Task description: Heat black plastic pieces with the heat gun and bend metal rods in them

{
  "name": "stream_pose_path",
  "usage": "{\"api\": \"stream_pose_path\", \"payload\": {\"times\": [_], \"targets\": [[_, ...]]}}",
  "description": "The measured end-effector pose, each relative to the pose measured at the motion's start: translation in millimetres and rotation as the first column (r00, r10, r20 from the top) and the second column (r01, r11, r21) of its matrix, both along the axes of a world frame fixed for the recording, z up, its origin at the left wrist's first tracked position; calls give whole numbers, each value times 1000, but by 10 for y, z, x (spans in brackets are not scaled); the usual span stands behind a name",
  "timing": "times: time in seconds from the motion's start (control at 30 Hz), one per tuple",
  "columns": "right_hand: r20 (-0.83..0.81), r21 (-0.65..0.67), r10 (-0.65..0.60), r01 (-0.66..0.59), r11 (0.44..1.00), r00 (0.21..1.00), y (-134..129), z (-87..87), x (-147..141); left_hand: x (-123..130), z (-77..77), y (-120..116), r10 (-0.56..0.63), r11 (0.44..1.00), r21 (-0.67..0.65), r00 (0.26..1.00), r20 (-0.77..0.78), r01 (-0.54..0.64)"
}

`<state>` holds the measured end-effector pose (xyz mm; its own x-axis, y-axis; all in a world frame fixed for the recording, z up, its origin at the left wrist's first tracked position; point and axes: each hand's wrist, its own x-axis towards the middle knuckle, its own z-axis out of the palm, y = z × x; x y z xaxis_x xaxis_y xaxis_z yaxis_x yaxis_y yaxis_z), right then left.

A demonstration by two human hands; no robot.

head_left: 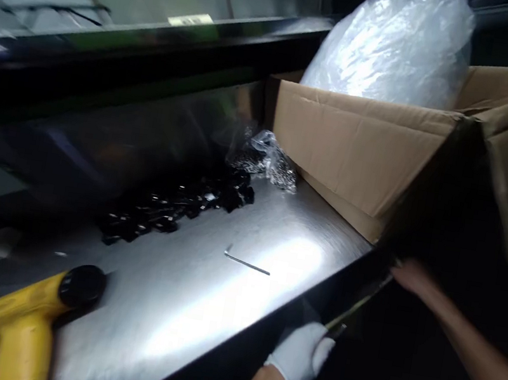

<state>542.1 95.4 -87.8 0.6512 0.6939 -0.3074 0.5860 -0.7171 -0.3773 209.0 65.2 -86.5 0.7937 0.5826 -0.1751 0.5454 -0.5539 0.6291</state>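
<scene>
My left hand [299,358], in a white glove, sits at the table's front edge and grips a thin yellowish strip [356,306] that I cannot identify. My bare right hand [414,276] reaches to the lower corner of a brown cardboard box [361,149], its fingers lost in shadow under the box. On the steel tabletop [218,293] lie an L-shaped hex key [247,261] and a heap of small black parts [174,209]. A yellow heat gun [21,320] with a black nozzle sits at lower left.
A clear plastic bag of small metal parts [271,160] rests against the box. Bulky transparent plastic wrap [392,45] rises from the open box. A dark shelf edge [152,39] runs along the back of the table.
</scene>
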Motion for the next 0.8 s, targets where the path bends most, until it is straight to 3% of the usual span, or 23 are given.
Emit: {"api": "stream_pose_path", "payload": {"times": [0.1,0.3,0.63,0.8], "targets": [[-43,-136,-19,13,991,999,-327,-5,286,40,-95,19,4,1000,-15,998,70,-3],[-103,-220,-83,58,974,991,-821,-54,566,192,-221,-27,-32,999,13,994,105,31],[-159,-266,-214,167,949,964,-1372,-20,835,505,-88,-156,-121,990,92,983,139,109],[-123,-332,-205,155,931,971,-1605,112,924,526,28,-214,-156,984,106,975,157,140]]}}
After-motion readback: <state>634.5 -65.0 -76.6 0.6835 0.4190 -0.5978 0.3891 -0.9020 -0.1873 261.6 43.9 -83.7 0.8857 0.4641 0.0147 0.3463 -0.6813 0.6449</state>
